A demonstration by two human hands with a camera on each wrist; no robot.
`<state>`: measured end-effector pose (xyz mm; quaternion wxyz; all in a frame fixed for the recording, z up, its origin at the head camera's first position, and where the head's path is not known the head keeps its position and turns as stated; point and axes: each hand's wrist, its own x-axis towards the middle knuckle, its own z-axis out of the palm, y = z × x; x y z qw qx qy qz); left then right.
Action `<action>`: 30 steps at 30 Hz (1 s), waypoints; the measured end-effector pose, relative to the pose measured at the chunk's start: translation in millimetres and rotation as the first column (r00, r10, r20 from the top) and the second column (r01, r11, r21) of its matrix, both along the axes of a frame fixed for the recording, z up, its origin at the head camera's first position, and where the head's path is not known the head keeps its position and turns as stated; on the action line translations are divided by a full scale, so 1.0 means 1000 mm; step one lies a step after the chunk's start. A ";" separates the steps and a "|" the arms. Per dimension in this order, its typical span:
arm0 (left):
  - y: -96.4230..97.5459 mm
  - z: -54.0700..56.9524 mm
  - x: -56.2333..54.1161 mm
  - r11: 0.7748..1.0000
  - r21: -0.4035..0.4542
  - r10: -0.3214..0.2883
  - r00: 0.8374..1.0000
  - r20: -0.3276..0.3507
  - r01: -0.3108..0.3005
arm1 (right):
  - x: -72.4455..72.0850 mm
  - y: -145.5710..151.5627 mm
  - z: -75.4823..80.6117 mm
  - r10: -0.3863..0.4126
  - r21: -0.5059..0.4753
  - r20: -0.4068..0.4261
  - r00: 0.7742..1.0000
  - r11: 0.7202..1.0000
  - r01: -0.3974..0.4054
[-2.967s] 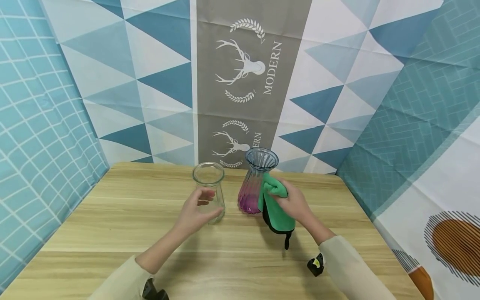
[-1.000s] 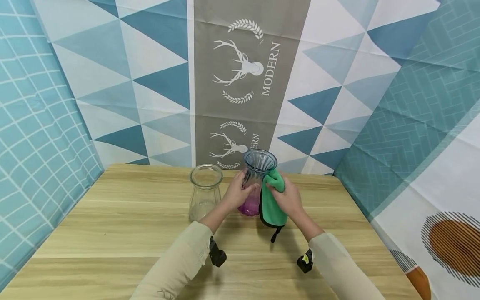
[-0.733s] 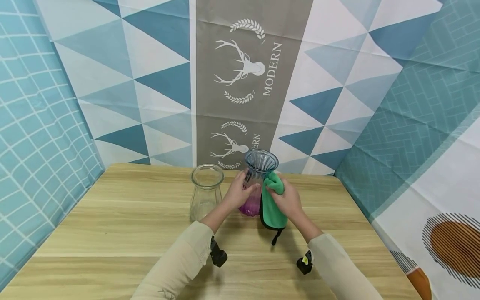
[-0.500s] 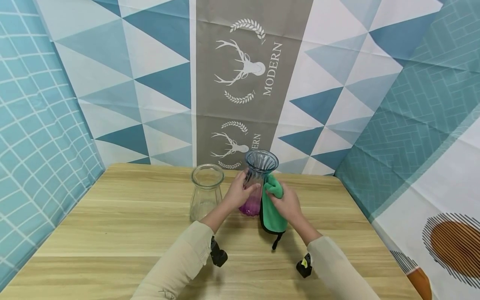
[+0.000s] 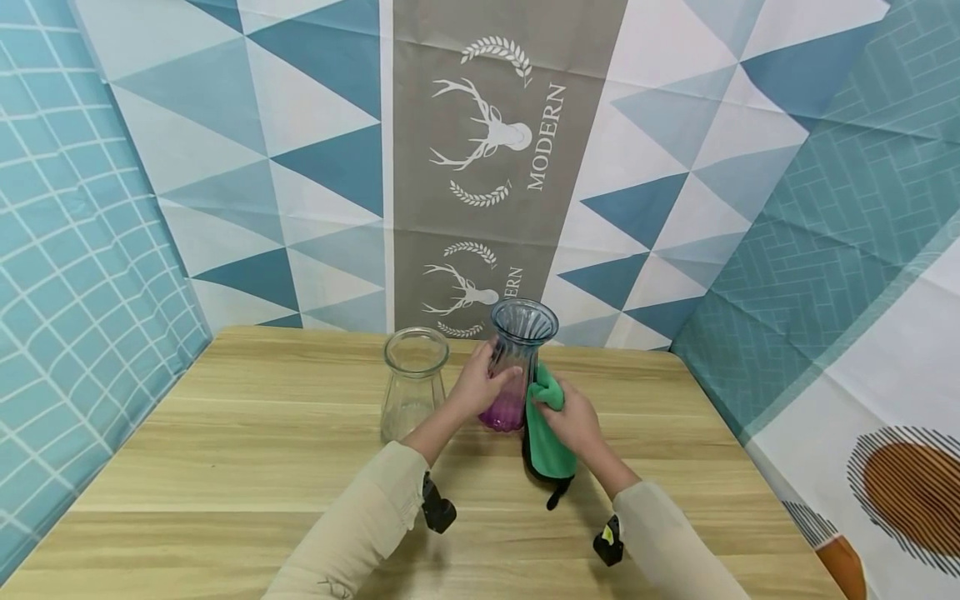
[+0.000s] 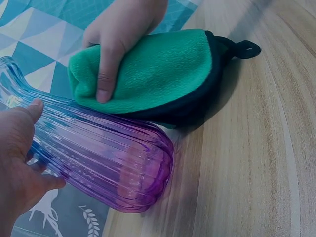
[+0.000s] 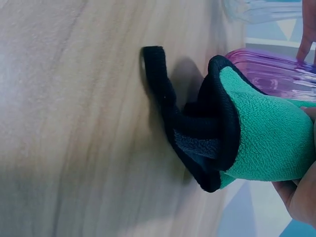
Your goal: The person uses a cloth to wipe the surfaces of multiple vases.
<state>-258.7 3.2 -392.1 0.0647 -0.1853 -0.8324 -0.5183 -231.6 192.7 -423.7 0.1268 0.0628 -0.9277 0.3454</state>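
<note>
A ribbed glass vase (image 5: 519,367), blue at its flared top and purple at the base, stands at the back middle of the table. My left hand (image 5: 477,385) grips its left side, thumb across the front. On the vase's right, my right hand (image 5: 573,417) pinches a folded green cloth (image 6: 153,69) with black edging and a black hanging loop. In the left wrist view the cloth lies along the vase's side, the thumb pressing on it. The right wrist view shows the cloth's dark inner layer (image 7: 197,143) and its loop hanging toward the table.
A clear glass vase (image 5: 411,400) with a wide rim stands just left of the coloured one, behind my left forearm. The wooden table (image 5: 225,467) ends at a patterned backdrop (image 5: 322,167) close behind both vases. Black wrist cameras (image 5: 437,506) hang below the sleeves.
My left hand has gone from the clear vase to the coloured one and grips it. My right hand has slid the cloth up, then down along the coloured vase's right side.
</note>
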 end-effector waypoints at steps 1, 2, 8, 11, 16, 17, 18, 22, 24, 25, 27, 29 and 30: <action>0.000 0.000 0.000 1.000 0.001 0.000 1.000 0.001 0.000 | 0.000 0.000 -0.001 0.002 0.007 0.005 1.000 1.000 -0.002; 0.000 0.000 0.000 1.000 0.002 -0.001 1.000 0.001 0.001 | 0.000 0.001 -0.002 0.004 0.015 0.009 1.000 1.000 -0.004; 0.000 0.001 0.001 1.000 0.002 0.000 1.000 -0.013 0.000 | -0.001 0.002 -0.007 0.014 0.057 0.027 1.000 0.998 -0.016; 0.000 0.000 0.001 1.000 0.001 0.000 1.000 -0.019 0.000 | -0.001 0.003 -0.006 0.016 0.062 0.042 0.999 0.998 -0.018; 0.001 0.000 0.000 1.000 -0.022 -0.004 1.000 -0.024 0.004 | 0.000 0.007 -0.001 0.019 0.030 0.042 0.999 0.999 -0.020; 0.001 0.000 0.000 1.000 -0.030 -0.004 1.000 -0.021 0.003 | 0.000 0.008 0.000 0.023 0.023 0.036 0.999 0.999 -0.024; 0.001 0.001 0.000 0.999 -0.035 -0.003 1.000 -0.018 0.002 | 0.000 0.008 0.000 0.028 0.016 0.032 0.999 0.999 -0.029; 0.002 0.000 0.001 0.998 -0.066 0.001 1.000 0.000 -0.001 | -0.001 0.009 0.006 0.036 -0.015 0.008 0.999 0.999 -0.036; 0.002 0.000 0.001 0.997 -0.073 -0.002 1.000 -0.001 0.002 | -0.002 0.009 0.010 0.041 -0.033 -0.011 0.999 0.999 -0.041; 0.002 0.000 0.001 0.997 -0.078 -0.002 1.000 -0.003 0.002 | -0.002 0.008 0.013 0.039 -0.038 -0.020 0.999 0.998 -0.040; 0.003 0.001 0.001 0.996 -0.087 -0.002 1.000 -0.003 0.001 | -0.003 0.008 0.018 0.044 -0.040 -0.039 0.998 0.998 -0.046; 0.003 0.003 0.002 0.995 -0.096 0.000 1.000 -0.008 -0.001 | -0.003 0.007 0.023 0.046 -0.036 -0.051 0.998 0.998 -0.048; 0.003 0.004 0.002 0.995 -0.101 0.001 1.000 -0.009 -0.002 | -0.003 0.007 0.025 0.044 -0.030 -0.056 0.997 0.998 -0.046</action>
